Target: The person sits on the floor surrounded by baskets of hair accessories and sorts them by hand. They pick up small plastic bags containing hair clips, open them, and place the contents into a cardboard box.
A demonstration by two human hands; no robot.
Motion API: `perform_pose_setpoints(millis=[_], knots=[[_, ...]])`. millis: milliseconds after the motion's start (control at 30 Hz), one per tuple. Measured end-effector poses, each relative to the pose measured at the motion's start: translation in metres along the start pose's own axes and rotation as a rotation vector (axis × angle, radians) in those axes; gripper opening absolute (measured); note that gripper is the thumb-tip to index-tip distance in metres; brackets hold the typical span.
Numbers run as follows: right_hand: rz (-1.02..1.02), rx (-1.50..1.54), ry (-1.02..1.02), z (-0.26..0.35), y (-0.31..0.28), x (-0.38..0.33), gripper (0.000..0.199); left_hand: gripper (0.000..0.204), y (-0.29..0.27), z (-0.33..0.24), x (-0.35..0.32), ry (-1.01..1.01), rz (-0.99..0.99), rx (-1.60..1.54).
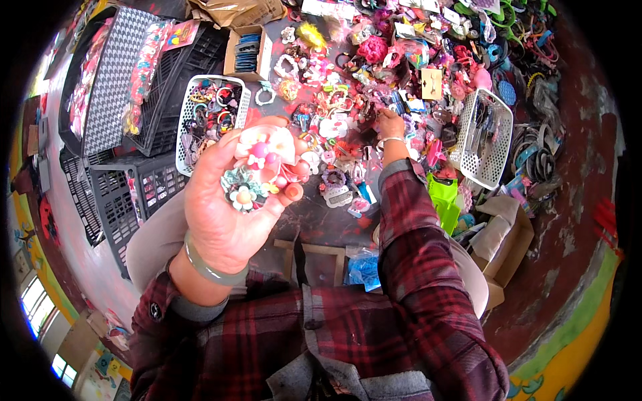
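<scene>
My left hand (224, 207) is raised close, its fingers closed around a bunch of hair ties (266, 159). The bunch carries pink and pale teal fabric flowers and pink beads. Farther off, my right hand (391, 125) reaches into the spread pile of hair accessories (334, 127), fingers curled down. What its fingertips hold, if anything, is too small to make out. Around it lie dark, pink and white hair ornaments and a small blue-and-white card (416, 105). A purple scrunchie (333, 177) lies nearer to me.
A white basket (182, 144) of hair ties stands on the left, another white basket (496, 157) on the right. Black crates (110, 184) stack at far left. A cardboard box (266, 53) holds blue packets. Lime-green plastic (443, 200) and an open carton (511, 257) lie near my right arm.
</scene>
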State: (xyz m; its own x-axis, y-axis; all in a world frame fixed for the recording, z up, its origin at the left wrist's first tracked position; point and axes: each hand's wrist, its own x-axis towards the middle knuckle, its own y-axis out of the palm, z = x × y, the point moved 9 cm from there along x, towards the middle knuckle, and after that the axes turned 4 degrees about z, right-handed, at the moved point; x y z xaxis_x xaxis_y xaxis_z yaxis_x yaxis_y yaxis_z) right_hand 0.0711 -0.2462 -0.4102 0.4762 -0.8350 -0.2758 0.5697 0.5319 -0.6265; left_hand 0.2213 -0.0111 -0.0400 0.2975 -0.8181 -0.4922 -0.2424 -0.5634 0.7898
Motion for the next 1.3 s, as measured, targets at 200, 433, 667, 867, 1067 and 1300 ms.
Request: perform_pose_setpoints(millis=[200,433,667,867,1067,1300], knots=[[0.096,0.839,0.416,-0.013,0.001,-0.032,0.014,0.044,-0.004,0.003,-0.003,-0.01,-0.029,-0.006],[-0.133,-0.113,0.316,0.023,-0.039,-0.038,0.026,0.044,0.0,0.007,0.002,-0.028,0.024,0.0],[-0.038,-0.434,0.306,0.035,-0.022,-0.025,0.04,0.044,-0.004,0.008,0.004,-0.057,-0.036,0.021],[0.246,1.109,0.445,0.021,0.012,-0.032,0.008,0.037,0.0,0.008,-0.001,-0.029,0.0,0.005],[0.562,1.316,0.106,0.156,-0.053,-0.053,0.01,0.032,-0.001,0.011,-0.009,0.026,-0.013,0.071],[0.681,0.94,-0.269,0.332,-0.17,-0.15,0.013,0.031,0.018,0.027,0.004,0.051,0.069,0.2]])
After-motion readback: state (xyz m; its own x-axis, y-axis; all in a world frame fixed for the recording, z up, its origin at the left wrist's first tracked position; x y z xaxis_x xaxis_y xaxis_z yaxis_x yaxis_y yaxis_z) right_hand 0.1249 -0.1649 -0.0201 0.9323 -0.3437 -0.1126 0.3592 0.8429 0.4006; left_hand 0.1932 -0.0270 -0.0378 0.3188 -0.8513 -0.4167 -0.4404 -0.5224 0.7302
